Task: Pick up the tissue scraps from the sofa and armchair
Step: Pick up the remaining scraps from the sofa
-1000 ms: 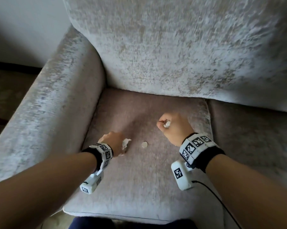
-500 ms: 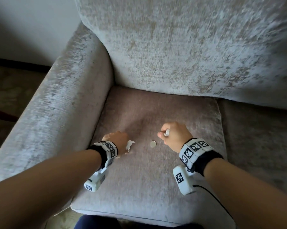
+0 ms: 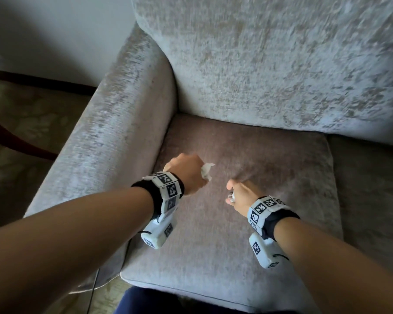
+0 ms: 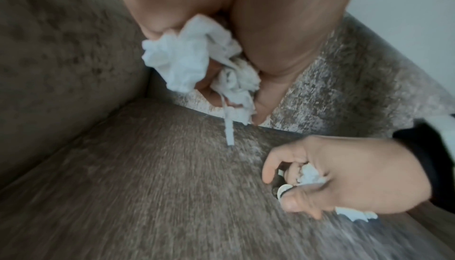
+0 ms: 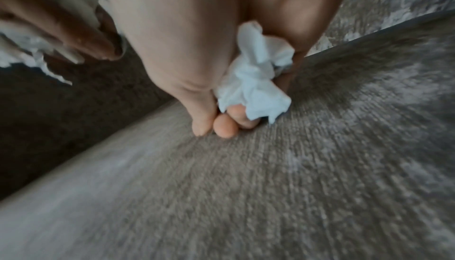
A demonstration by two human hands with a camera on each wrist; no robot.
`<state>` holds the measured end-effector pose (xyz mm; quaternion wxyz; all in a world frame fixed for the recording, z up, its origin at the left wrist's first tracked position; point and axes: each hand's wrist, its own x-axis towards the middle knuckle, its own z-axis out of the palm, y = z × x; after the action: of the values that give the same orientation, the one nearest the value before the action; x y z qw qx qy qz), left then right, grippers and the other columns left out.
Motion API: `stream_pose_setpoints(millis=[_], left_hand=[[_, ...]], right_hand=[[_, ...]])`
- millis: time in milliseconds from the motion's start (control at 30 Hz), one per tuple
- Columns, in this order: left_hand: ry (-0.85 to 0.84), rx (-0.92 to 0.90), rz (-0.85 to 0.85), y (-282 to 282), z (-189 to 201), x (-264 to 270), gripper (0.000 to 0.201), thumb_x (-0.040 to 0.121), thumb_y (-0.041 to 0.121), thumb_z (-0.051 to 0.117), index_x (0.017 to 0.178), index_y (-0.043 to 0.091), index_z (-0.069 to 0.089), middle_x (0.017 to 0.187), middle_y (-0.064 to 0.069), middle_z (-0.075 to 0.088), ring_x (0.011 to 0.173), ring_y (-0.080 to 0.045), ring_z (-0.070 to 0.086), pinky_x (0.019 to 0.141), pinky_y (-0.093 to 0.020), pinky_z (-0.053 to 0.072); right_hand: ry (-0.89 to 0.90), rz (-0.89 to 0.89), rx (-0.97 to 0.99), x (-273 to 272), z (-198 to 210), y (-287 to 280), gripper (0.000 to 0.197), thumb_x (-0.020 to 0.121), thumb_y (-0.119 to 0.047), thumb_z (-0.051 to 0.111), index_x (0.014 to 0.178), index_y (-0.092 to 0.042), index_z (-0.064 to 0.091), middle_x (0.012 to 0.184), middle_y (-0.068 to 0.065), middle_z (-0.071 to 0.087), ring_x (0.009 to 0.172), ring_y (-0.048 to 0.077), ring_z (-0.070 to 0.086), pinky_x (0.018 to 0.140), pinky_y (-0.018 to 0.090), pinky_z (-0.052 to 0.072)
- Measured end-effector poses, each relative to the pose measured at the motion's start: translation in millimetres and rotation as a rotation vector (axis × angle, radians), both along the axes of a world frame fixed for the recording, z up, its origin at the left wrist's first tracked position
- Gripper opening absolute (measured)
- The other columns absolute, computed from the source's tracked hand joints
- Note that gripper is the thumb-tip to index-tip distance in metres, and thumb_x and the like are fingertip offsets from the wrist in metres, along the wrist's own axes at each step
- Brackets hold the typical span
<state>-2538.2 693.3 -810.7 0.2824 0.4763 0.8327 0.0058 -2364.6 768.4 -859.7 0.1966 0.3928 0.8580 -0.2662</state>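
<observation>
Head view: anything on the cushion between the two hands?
Bare seat cushion only between left hand and right hand; each grips tissue scraps.

Both hands (image 3: 186, 172) (image 3: 240, 196) fisted, forearms extended

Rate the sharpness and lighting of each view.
Head view: dim, soft daylight, mild blur on the backrest, edges bent by the wide lens. Left wrist view: the seat cushion is streaked with motion blur, while the tissue in the left hand stays fairly crisp. Right wrist view: dim and blurred throughout, worst at the edges.
</observation>
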Motion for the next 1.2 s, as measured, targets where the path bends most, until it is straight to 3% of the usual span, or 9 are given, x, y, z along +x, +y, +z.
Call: stream_pose_setpoints(millis=[333, 400, 533, 700, 833, 900, 1000, 1067, 1200], left_hand=[[-0.054, 0.036, 0.048, 1, 8, 5, 0.031, 0.078, 0.053, 0.068, 0.071, 0.025, 0.058, 0.082, -0.002, 0.066, 0.072, -0.026, 0.067, 0.068, -0.035, 0.059], [-0.054, 0.043, 0.053, 1, 12, 6, 0.03, 0.078, 0.054, 0.068, 0.075, 0.024, 0.062, 0.083, -0.002, 0.067, 0.073, -0.025, 0.067, 0.07, -0.037, 0.059], [-0.042, 0.05, 0.055, 6, 40, 14, 0.03, 0.076, 0.053, 0.069, 0.075, 0.023, 0.063, 0.081, -0.002, 0.067, 0.073, -0.025, 0.066, 0.071, -0.038, 0.059], [-0.049, 0.093, 0.033, 29, 133, 41, 0.034, 0.077, 0.054, 0.067, 0.067, 0.023, 0.058, 0.077, -0.002, 0.063, 0.077, -0.027, 0.064, 0.07, -0.035, 0.056], [-0.068, 0.145, -0.051, 48, 229, 74, 0.036, 0.077, 0.052, 0.065, 0.074, 0.015, 0.063, 0.077, -0.004, 0.067, 0.076, -0.025, 0.066, 0.073, -0.036, 0.058], [-0.076, 0.178, -0.121, 58, 282, 92, 0.033, 0.079, 0.048, 0.065, 0.079, 0.016, 0.069, 0.078, -0.006, 0.069, 0.076, -0.026, 0.067, 0.073, -0.038, 0.058], [-0.073, 0.269, -0.229, 76, 359, 123, 0.034, 0.083, 0.047, 0.067, 0.082, 0.013, 0.068, 0.078, -0.008, 0.067, 0.073, -0.027, 0.066, 0.07, -0.038, 0.058], [-0.08, 0.341, -0.296, 90, 406, 152, 0.035, 0.083, 0.047, 0.068, 0.084, 0.012, 0.068, 0.082, -0.009, 0.067, 0.075, -0.029, 0.064, 0.07, -0.039, 0.057], [-0.088, 0.456, -0.476, 99, 493, 224, 0.033, 0.081, 0.048, 0.068, 0.081, 0.014, 0.067, 0.087, -0.009, 0.068, 0.082, -0.031, 0.064, 0.071, -0.036, 0.054]], right_hand=[[-0.243, 0.06, 0.064, 1, 4, -3, 0.018, 0.093, -0.027, 0.057, 0.086, -0.01, 0.056, 0.093, 0.012, 0.066, 0.08, 0.031, 0.063, 0.067, 0.033, 0.05], [-0.216, 0.058, 0.047, 2, 9, -3, 0.018, 0.093, -0.026, 0.056, 0.083, -0.012, 0.052, 0.091, 0.01, 0.065, 0.082, 0.032, 0.064, 0.069, 0.035, 0.051], [-0.047, -0.061, 0.069, 9, 45, 5, 0.021, 0.091, -0.02, 0.052, 0.072, -0.014, 0.047, 0.063, -0.001, 0.049, 0.066, 0.026, 0.053, 0.057, 0.029, 0.04], [0.101, -0.202, 0.115, 36, 139, 30, 0.022, 0.086, -0.023, 0.054, 0.066, -0.018, 0.048, 0.055, -0.006, 0.044, 0.06, 0.024, 0.048, 0.057, 0.027, 0.037], [0.157, -0.294, 0.182, 82, 243, 39, 0.025, 0.08, -0.017, 0.055, 0.058, -0.012, 0.044, 0.053, 0.005, 0.043, 0.052, 0.023, 0.036, 0.051, 0.028, 0.033], [0.136, -0.31, 0.23, 111, 300, 39, 0.03, 0.082, -0.02, 0.057, 0.057, -0.009, 0.043, 0.057, 0.014, 0.047, 0.053, 0.029, 0.042, 0.05, 0.03, 0.032], [0.122, -0.409, 0.303, 160, 386, 41, 0.024, 0.083, -0.029, 0.06, 0.066, -0.013, 0.054, 0.08, 0.015, 0.066, 0.077, 0.036, 0.061, 0.059, 0.028, 0.041], [0.176, -0.532, 0.377, 197, 441, 39, 0.017, 0.084, -0.032, 0.064, 0.083, -0.015, 0.066, 0.092, 0.011, 0.07, 0.09, 0.031, 0.063, 0.073, 0.03, 0.048], [0.221, -0.71, 0.525, 273, 540, 18, 0.018, 0.085, -0.034, 0.067, 0.091, -0.016, 0.067, 0.101, 0.007, 0.068, 0.098, 0.026, 0.06, 0.078, 0.027, 0.042]])
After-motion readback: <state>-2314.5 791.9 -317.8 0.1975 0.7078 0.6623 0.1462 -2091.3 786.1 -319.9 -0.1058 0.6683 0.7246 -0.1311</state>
